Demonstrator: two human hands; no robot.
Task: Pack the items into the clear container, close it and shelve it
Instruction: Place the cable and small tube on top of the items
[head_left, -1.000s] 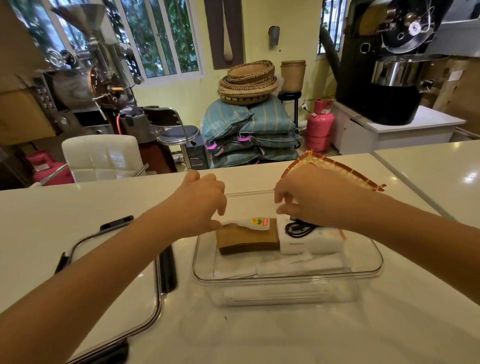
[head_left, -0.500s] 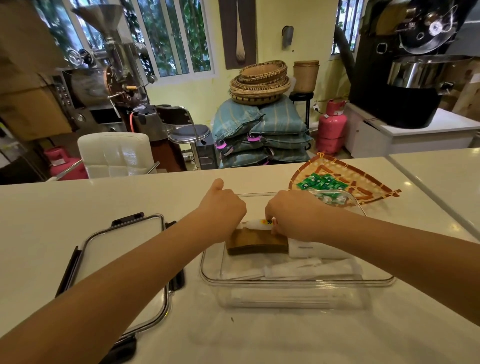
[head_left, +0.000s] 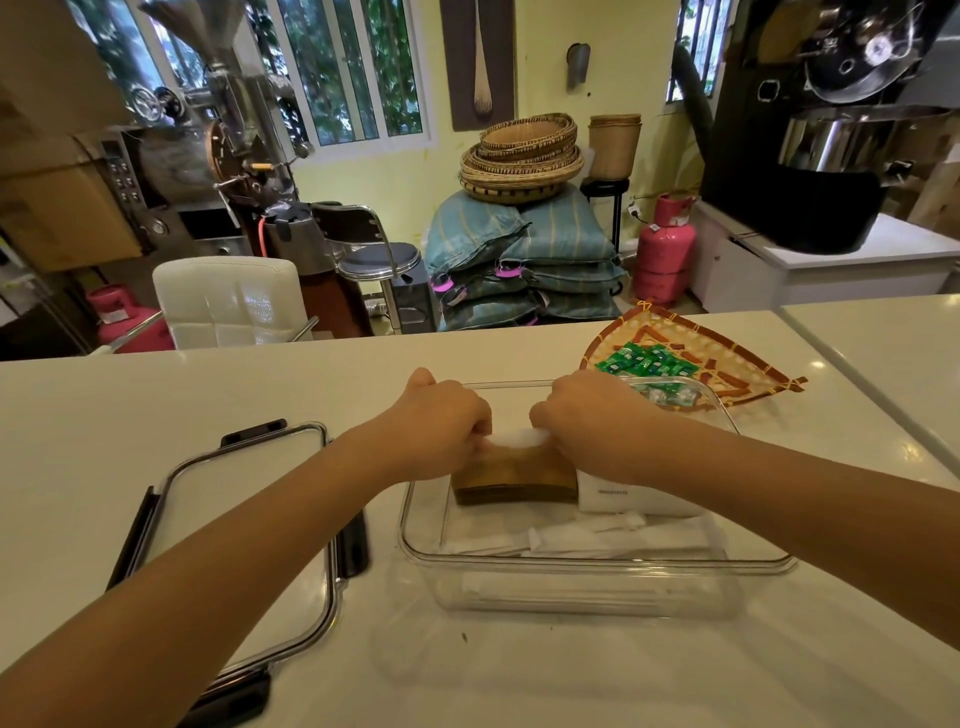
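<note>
Both hands lowered, left hand (head_left: 441, 428), right hand (head_left: 587, 421) pinching white tube (head_left: 517, 438) inside clear container (head_left: 597, 564)

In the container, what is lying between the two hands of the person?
In the head view, a white tube spans the gap between the left hand and right hand, just behind the brown block. Both hands pinch its ends.

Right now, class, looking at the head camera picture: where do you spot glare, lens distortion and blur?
Head view: glare patches shine on the glossy white countertop at right; the wide-angle lens bows that counter's far edge and stretches both forearms; the black coffee roaster in the upper right corner looks smeared, while the clear plastic container and both hands, left hand and right hand, stay sharp.
</note>
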